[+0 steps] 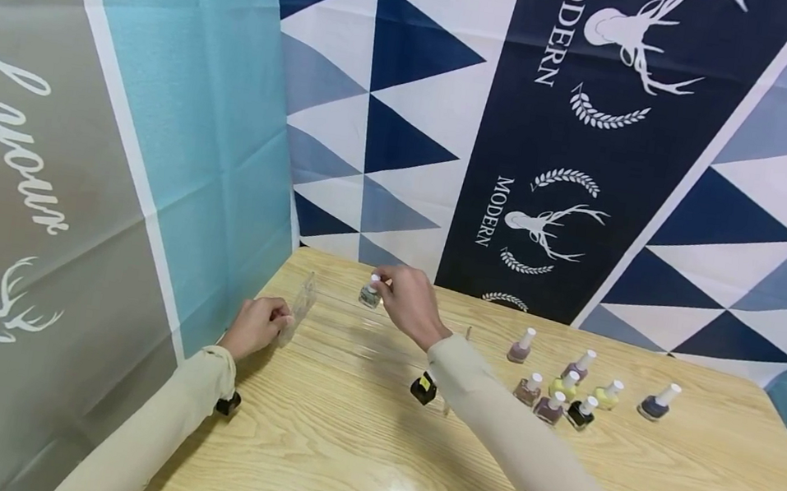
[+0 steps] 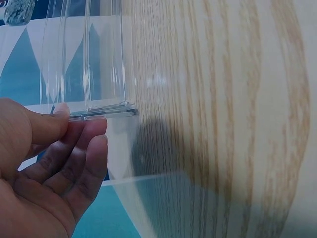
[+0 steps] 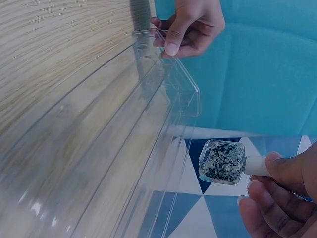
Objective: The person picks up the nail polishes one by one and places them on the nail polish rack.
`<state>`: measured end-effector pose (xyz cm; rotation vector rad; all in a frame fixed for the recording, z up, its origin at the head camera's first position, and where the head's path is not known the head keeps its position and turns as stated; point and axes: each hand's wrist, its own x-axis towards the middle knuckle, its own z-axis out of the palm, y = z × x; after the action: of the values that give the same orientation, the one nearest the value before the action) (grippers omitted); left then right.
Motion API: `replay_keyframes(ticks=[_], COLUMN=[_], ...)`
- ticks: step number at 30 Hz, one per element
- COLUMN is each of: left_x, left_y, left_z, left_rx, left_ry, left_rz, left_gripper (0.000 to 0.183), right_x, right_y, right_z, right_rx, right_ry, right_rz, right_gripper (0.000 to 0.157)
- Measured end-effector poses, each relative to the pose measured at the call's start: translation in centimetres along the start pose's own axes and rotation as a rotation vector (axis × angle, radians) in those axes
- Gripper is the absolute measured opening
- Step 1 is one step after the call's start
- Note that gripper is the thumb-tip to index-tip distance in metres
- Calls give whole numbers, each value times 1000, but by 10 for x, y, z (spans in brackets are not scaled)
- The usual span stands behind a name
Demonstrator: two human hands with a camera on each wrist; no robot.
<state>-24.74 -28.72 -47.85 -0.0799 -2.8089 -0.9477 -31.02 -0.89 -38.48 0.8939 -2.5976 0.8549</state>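
A little nail polish bottle (image 3: 221,161) with dark and pale specks is up in the air, near the 12 o'clock side of a clear plastic rack (image 3: 124,124). The right hand (image 1: 410,304) has it: its grip pinches the white cap (image 3: 256,165) between thumb and fingers. The left hand (image 1: 257,327) is at the rack's 9 o'clock end, and its grip pinches that end's edge. At 3 o'clock from the rack, eight more bottles stand on the wood worktop (image 1: 336,454). A purple bottle (image 1: 519,347) stands at the bunch's 10 o'clock, and a dark blue bottle (image 1: 654,404) at its 3 o'clock. Two yellow bottles (image 1: 607,396) are in between. At 12 o'clock, behind the worktop, hangs a cloth (image 1: 411,115) with triangles and white deer heads.
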Motion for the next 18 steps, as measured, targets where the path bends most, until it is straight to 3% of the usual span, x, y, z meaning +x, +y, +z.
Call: replay_keyframes(ticks=[18], left_x=[1], left_y=[0], left_z=[0], left_rx=[-24], left_ry=[-9], left_rz=[-20], left_gripper=[13], right_x=[21], right_y=[-20], right_z=[21], right_rx=[12], right_ry=[-13], right_rz=[-17], right_gripper=[15])
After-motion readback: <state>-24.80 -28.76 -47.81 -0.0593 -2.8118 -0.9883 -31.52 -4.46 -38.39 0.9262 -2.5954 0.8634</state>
